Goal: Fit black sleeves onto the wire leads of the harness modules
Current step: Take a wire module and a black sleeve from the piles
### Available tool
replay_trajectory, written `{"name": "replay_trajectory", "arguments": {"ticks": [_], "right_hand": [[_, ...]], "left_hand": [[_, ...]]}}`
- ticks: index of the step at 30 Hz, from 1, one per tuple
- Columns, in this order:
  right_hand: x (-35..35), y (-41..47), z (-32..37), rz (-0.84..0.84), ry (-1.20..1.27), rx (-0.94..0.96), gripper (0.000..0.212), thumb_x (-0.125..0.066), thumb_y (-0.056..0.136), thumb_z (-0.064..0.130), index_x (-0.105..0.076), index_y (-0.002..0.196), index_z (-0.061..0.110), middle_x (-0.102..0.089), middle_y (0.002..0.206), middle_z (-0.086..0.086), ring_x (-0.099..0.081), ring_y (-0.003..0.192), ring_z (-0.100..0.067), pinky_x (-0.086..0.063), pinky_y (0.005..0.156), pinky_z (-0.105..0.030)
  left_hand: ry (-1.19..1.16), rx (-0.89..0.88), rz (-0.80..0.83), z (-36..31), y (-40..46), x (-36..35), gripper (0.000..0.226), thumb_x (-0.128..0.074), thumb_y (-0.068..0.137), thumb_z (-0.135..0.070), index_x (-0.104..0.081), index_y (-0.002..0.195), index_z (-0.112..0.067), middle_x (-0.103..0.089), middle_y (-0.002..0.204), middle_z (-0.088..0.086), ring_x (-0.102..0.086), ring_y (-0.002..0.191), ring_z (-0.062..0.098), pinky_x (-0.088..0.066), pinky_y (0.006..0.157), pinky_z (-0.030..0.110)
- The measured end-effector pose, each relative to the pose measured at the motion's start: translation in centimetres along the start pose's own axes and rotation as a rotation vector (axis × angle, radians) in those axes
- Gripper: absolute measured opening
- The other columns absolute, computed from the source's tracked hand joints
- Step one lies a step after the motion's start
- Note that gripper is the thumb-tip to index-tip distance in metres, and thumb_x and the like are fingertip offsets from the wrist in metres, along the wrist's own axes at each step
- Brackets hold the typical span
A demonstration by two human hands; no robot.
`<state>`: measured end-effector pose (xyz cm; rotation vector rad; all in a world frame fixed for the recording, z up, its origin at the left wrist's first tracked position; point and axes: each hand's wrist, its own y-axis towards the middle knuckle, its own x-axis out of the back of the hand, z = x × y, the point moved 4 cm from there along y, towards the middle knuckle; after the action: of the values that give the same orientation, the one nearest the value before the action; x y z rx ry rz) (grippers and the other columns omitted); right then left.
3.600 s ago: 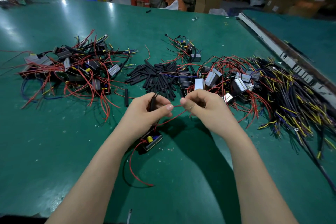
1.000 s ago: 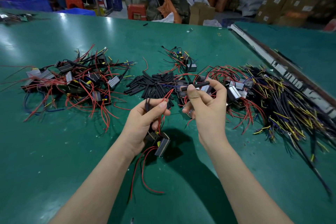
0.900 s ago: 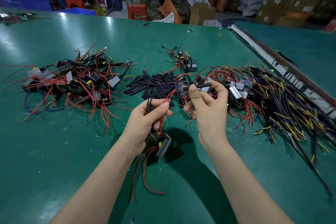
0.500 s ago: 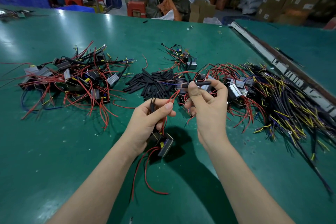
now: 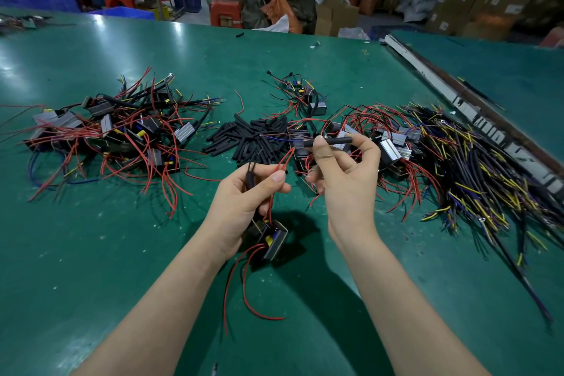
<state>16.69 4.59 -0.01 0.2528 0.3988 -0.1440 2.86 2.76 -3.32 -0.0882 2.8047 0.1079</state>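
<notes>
My left hand (image 5: 244,203) grips the red leads (image 5: 282,162) of a harness module (image 5: 273,239) that hangs below the palm above the green table (image 5: 91,253). A black sleeved lead sticks up behind its thumb. My right hand (image 5: 345,183) pinches a black sleeve (image 5: 331,141) between thumb and forefinger, held level just right of the red lead tips. The tips stand apart from the sleeve's left end. A heap of loose black sleeves (image 5: 256,140) lies behind my hands.
A pile of modules with red leads (image 5: 116,137) lies at the left. More modules (image 5: 387,143) and a mass of black-and-yellow wires (image 5: 476,174) spread at the right. A metal rail (image 5: 476,107) runs along the table's right edge. Boxes and stools stand beyond the table.
Since 3.6 s ago my right hand let go of the red lead and picked up a black sleeve. In the last second both hands stay almost still, the sleeve level near the lead tips.
</notes>
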Motion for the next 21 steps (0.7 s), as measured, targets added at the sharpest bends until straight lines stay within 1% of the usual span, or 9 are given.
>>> {"name": "replay_trajectory", "arguments": {"ticks": [6,10,14,18,21], "right_hand": [[-0.1,-0.1,-0.3,0.026,-0.016,-0.011,0.031,-0.065,0.090,0.013,-0.038,0.099,0.024,-0.068,0.067,0.004,-0.050,0.042,-0.010,-0.037,0.043,-0.017],[0.0,0.1,-0.2,0.033,-0.004,-0.007,0.031,-0.065,0.090,0.011,-0.038,0.099,0.024,-0.067,0.065,0.005,-0.049,0.040,-0.009,-0.038,0.044,-0.016],[0.0,0.2,-0.5,0.077,-0.041,-0.014,0.030,-0.065,0.090,0.010,-0.039,0.100,0.023,-0.067,0.065,0.005,-0.048,0.042,-0.008,-0.041,0.047,-0.016],[0.4,0.7,-0.5,0.115,-0.163,0.032,0.031,-0.066,0.090,0.012,-0.040,0.100,0.027,-0.068,0.066,0.004,-0.049,0.046,-0.010,-0.041,0.049,-0.016],[0.9,1.2,-0.1,0.191,-0.275,0.043,0.033,-0.066,0.089,0.011,-0.041,0.100,0.030,-0.070,0.071,0.002,-0.051,0.052,-0.014,-0.043,0.048,-0.018]], "left_hand": [[0.021,0.008,0.014,0.1,-0.1,-0.3,0.016,-0.067,0.070,-0.021,-0.063,0.084,-0.013,-0.068,0.063,0.000,-0.041,0.041,0.002,-0.034,0.041,0.010],[0.045,0.018,0.004,0.2,0.0,-0.2,0.009,-0.067,0.076,-0.016,-0.063,0.084,-0.013,-0.067,0.062,-0.001,-0.039,0.039,0.002,-0.033,0.040,0.010],[0.053,0.015,0.003,0.2,0.1,-0.1,0.009,-0.067,0.076,-0.016,-0.063,0.083,-0.013,-0.067,0.061,0.000,-0.038,0.039,0.003,-0.033,0.040,0.011],[0.095,0.010,0.011,0.4,0.1,0.0,0.005,-0.067,0.080,-0.010,-0.065,0.080,-0.014,-0.067,0.061,0.002,-0.040,0.041,0.002,-0.033,0.040,0.011],[0.165,0.000,-0.002,0.6,0.2,0.2,0.005,-0.068,0.082,-0.010,-0.066,0.080,-0.014,-0.069,0.062,0.003,-0.044,0.047,0.004,-0.034,0.041,0.012]]}}
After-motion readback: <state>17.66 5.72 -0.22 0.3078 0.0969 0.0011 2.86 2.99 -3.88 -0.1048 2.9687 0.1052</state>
